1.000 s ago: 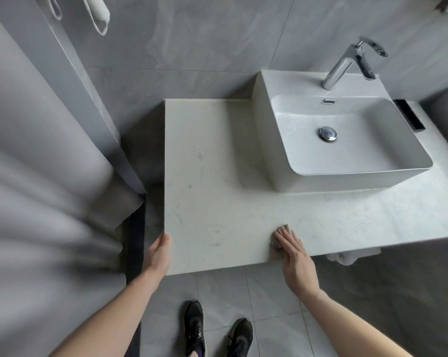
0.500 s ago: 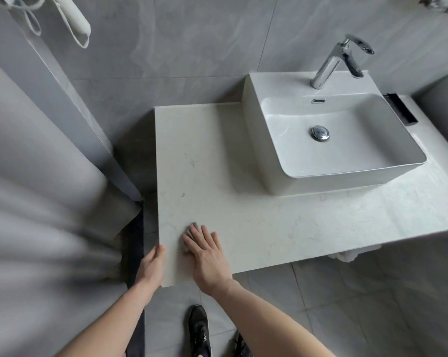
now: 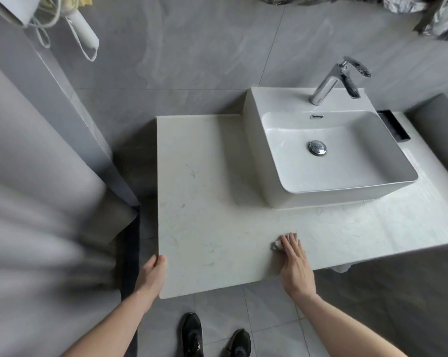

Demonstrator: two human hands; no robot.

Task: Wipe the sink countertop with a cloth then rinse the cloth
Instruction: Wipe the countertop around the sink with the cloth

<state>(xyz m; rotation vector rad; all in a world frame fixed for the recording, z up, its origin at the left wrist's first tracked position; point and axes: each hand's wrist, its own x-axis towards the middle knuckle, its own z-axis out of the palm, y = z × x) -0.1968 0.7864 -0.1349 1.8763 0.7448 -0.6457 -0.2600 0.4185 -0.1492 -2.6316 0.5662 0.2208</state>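
The pale marble countertop (image 3: 207,202) fills the middle of the head view, with a white vessel sink (image 3: 269,161) and a chrome faucet (image 3: 328,83) at its back right. My right hand (image 3: 295,264) lies flat near the front edge, palm down, pressing a small grey cloth (image 3: 277,244) onto the stone. Only the cloth's edge shows past my fingertips. My left hand (image 3: 153,271) holds the counter's front left corner, fingers curled on its side edge.
A grey curtain (image 3: 37,202) hangs close on the left. A white hair dryer (image 3: 85,34) hangs on the wall above. A dark slot tray (image 3: 395,127) sits right of the sink. My black shoes (image 3: 192,336) stand on the grey tiled floor below.
My right hand has slid the cloth along the front edge, left to the corner and back to the right. My left hand stays on the corner.
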